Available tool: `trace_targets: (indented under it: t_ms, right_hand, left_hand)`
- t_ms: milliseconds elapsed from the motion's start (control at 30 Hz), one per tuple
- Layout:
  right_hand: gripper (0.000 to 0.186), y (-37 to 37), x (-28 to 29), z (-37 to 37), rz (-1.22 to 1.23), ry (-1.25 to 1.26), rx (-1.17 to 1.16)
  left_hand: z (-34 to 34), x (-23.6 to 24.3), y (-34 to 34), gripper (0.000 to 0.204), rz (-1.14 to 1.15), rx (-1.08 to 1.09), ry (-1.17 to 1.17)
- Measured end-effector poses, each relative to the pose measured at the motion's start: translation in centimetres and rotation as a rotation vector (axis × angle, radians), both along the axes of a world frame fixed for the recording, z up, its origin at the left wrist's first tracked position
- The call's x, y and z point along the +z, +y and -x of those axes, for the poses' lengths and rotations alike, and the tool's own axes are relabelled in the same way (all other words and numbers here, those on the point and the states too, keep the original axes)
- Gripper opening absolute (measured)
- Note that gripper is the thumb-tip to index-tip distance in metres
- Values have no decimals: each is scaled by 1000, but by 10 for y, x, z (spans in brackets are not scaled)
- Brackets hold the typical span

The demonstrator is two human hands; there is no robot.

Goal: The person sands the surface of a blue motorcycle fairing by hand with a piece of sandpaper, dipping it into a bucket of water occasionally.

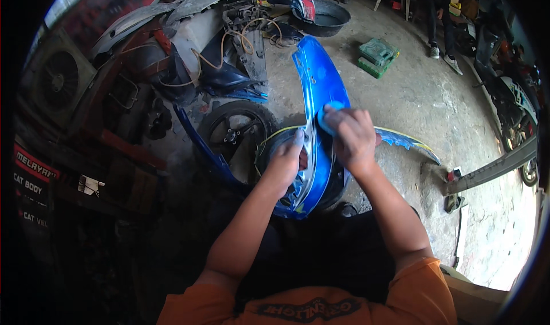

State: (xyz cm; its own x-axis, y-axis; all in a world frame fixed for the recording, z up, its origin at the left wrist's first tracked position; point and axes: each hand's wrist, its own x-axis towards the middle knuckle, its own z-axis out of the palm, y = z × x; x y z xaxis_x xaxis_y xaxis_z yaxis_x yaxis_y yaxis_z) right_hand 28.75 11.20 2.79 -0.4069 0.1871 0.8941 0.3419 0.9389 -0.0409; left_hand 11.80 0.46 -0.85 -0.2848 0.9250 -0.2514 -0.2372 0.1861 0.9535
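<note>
A long, curved, glossy blue motorcycle body panel (323, 75) stands lengthwise in front of me, its near end close to my legs. My left hand (288, 160) grips the panel's left edge near the middle, thumb on top and fingers curled round it. On the panel's right side, my right hand (354, 134) is closed on a light-blue pad (330, 118) and presses it against the blue surface. The pad's exact kind is hard to make out, and the fingers are slightly blurred. A basin-like round object under the panel is mostly hidden.
Another blue and yellow panel (407, 140) reaches out to the right. A spoked wheel (235, 131) lies on the left, below dark motorcycle parts. Farther off are a green case (378, 57), a black tub (331, 20) and a seated person's legs (441, 32).
</note>
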Motion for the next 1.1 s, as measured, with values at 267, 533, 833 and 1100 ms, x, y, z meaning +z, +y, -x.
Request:
trace_targets:
  t_ms: [267,533,833,1100]
  right_hand:
    - [34,9,-3,0,46,45,23]
    - [33,14,3,-5,125,26,31]
    - [37,25,-11,-4,157,129,88]
    - [40,-4,-9,-5,129,-66,147]
  left_hand:
    - [4,5,1,52,25,-68,-62]
    - [-9,22,3,61,38,-1,42]
    - [-18,16,11,64,-14,72,120]
    - [-13,7,19,58,-68,159,6]
